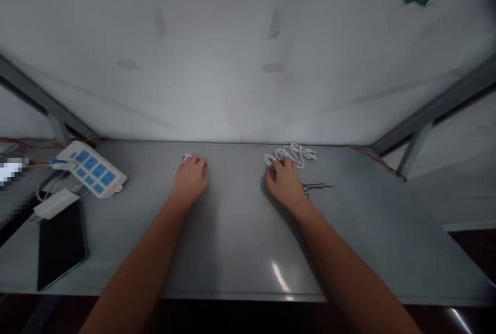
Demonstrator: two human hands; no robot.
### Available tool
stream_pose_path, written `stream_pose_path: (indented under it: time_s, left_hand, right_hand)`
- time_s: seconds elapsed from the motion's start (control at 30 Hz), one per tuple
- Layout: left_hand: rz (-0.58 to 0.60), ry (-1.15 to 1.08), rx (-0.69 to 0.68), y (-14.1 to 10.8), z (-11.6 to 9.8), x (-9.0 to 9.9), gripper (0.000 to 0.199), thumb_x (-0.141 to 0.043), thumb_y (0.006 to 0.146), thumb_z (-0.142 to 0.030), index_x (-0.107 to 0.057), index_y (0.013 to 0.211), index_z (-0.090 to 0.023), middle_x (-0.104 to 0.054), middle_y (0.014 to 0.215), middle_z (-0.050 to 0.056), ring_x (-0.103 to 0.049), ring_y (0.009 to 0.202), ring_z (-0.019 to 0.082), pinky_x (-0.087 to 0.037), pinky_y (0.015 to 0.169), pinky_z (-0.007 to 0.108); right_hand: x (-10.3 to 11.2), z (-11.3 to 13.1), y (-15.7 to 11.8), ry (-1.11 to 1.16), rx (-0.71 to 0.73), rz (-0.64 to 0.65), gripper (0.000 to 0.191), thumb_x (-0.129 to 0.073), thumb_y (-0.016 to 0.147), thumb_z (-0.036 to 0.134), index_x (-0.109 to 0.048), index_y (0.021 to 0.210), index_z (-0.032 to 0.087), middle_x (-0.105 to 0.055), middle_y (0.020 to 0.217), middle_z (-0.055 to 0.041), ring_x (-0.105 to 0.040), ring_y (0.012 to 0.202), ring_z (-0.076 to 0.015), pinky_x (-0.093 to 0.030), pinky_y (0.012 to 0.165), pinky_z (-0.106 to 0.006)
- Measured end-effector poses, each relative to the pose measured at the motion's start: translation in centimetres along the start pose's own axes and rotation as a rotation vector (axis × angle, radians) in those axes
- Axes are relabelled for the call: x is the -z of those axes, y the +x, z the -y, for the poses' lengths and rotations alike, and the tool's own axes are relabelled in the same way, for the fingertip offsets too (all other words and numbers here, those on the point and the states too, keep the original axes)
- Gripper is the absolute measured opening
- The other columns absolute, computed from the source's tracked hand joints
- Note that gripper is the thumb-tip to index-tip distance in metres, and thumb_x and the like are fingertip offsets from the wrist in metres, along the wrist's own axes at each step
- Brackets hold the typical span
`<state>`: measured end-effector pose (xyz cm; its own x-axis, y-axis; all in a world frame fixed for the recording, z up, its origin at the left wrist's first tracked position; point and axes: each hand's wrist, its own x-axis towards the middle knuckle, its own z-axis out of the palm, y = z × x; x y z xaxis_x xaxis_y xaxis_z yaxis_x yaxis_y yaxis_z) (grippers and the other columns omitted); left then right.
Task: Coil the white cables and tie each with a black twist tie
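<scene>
White flat wall panel [217, 96]: smooth, marked with faded tape patches. Grey smooth-faced surface [236, 251]: a streak of light is reflected near its front edge. Black rectangular glass-faced slab [62, 246]: laid flat at left, thinly edged in green. White oblong plastic power strip [118, 169] with blue sockets: set askew behind the slab, its red indicator lit. Left hand [189, 179]: lowered at left of centre, fingers bent and nearly together; whether anything is clamped cannot be told. Right hand [284, 181]: placed at the near side of the cable, fingers curled, thumb drawn towards them; a firm grip cannot be confirmed. White slender flexible cable [296, 155]: already gathered into flattened loops near the wall; no fastening around it can be made out. Black thin wiry strands [318, 186]: left loose beside the right hand, not wound around the cable. Small white object [186, 156]: mostly hidden at the left fingertips, shape unclear.
</scene>
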<state>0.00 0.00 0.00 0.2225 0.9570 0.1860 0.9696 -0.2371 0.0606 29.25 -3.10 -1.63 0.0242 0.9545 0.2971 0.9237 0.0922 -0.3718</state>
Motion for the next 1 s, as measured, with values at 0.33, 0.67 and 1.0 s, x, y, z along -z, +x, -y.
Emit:
stream_pose_path:
  time_s: [0.33,0.67,1.0]
  left_hand:
    - [-0.115,-0.171,-0.102,-0.4,-1.8,-0.3,0.044,-0.044,0.093,-0.019,-0.064,0.132,-0.016,-0.065,0.135,0.015,-0.056,0.130,0.031,-0.043,0.114,0.051]
    - [0.109,-0.336,-0.605,-1.3,-8.3,-1.6,0.062,-0.044,0.097,-0.021,-0.040,0.159,-0.022,-0.037,0.168,0.011,-0.032,0.155,0.031,-0.027,0.126,0.052]
    - [0.049,-0.339,-0.539,-0.9,-7.0,-1.3,0.030,-0.049,0.100,-0.028,-0.063,0.126,-0.018,-0.061,0.126,0.014,-0.055,0.114,0.030,-0.049,0.101,0.047]
  right_hand:
    - [0.8,1.9,-0.8,0.401,0.278,0.044,0.040,-0.044,0.089,0.009,-0.062,0.123,0.020,-0.067,0.128,-0.0126,-0.061,0.125,-0.0264,-0.048,0.111,-0.044]
    - [-0.8,-0.5,0.8,0.387,0.116,0.064,0.044,-0.050,0.087,0.016,-0.062,0.129,0.017,-0.069,0.127,-0.0149,-0.066,0.119,-0.0279,-0.051,0.108,-0.046]
    - [-0.3,-3.1,1.4,0.112,-0.063,0.033,0.024,-0.057,0.085,0.008,-0.072,0.102,0.017,-0.062,0.142,-0.0182,-0.061,0.129,-0.0318,-0.047,0.112,-0.046]
